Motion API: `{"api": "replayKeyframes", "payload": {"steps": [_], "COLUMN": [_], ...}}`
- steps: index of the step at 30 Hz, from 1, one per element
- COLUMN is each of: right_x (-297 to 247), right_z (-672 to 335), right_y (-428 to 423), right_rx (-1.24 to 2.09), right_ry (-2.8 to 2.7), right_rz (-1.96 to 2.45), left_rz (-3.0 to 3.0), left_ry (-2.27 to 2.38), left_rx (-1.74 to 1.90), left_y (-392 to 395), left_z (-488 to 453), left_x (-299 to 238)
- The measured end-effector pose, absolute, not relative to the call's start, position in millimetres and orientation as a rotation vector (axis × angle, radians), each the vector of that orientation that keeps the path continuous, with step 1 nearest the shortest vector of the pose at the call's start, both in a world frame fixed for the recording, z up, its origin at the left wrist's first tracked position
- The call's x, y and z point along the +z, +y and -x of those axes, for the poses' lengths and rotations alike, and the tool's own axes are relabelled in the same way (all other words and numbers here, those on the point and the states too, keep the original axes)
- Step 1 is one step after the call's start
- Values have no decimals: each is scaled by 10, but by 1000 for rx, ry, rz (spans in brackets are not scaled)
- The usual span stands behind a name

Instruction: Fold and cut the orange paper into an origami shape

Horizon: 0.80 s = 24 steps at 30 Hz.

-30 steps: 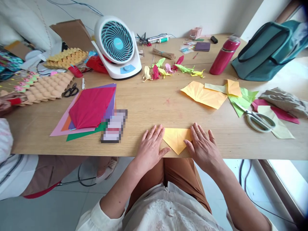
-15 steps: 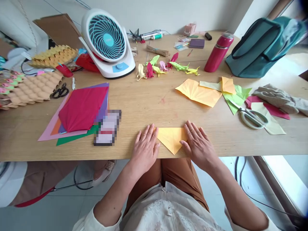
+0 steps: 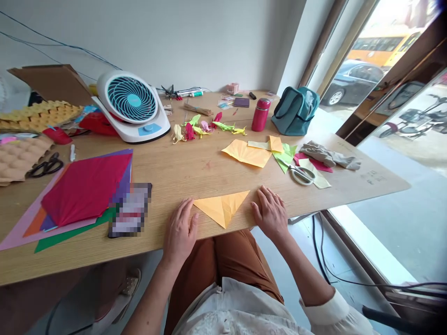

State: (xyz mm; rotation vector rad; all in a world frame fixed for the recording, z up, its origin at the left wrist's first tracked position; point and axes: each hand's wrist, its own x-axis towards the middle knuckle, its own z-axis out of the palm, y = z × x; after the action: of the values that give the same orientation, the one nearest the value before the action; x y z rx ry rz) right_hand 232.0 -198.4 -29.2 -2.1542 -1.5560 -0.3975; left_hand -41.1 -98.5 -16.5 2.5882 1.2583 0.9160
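Note:
A folded orange-yellow paper triangle lies on the wooden table near its front edge, long side away from me, point toward me. Creases run through its middle and right half. My left hand rests flat at the triangle's left corner, its fingertips touching or just beside the tip. Just beyond the right corner, my right hand lies palm down on the table, fingers stretched out and a small gap from the paper. Neither hand holds anything.
Stacked coloured sheets and a blurred phone-like object lie left. White-handled scissors rest among paper scraps right. Behind stand a fan, folded paper figures, a red flask and a teal bag.
My view has swung up and to the right. My right hand has come off the paper's right corner, baring it. My left hand has shifted outward to the left tip.

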Motion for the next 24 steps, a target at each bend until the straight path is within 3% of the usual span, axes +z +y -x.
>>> {"api": "replayKeyframes", "payload": {"steps": [4, 24], "right_x": [-215, -169], "right_z": [-2289, -2309], "right_y": [-2002, -2000], "right_rx": [-376, -264], "right_ry": [-1522, -1576], "right_rz": [2157, 2163], "left_rz": [-2573, -2604], "left_ry": [1293, 1544], "left_rx": [1015, 759], "left_y": [-1016, -1065], "left_z": [400, 241], "left_x": [-102, -42]}}
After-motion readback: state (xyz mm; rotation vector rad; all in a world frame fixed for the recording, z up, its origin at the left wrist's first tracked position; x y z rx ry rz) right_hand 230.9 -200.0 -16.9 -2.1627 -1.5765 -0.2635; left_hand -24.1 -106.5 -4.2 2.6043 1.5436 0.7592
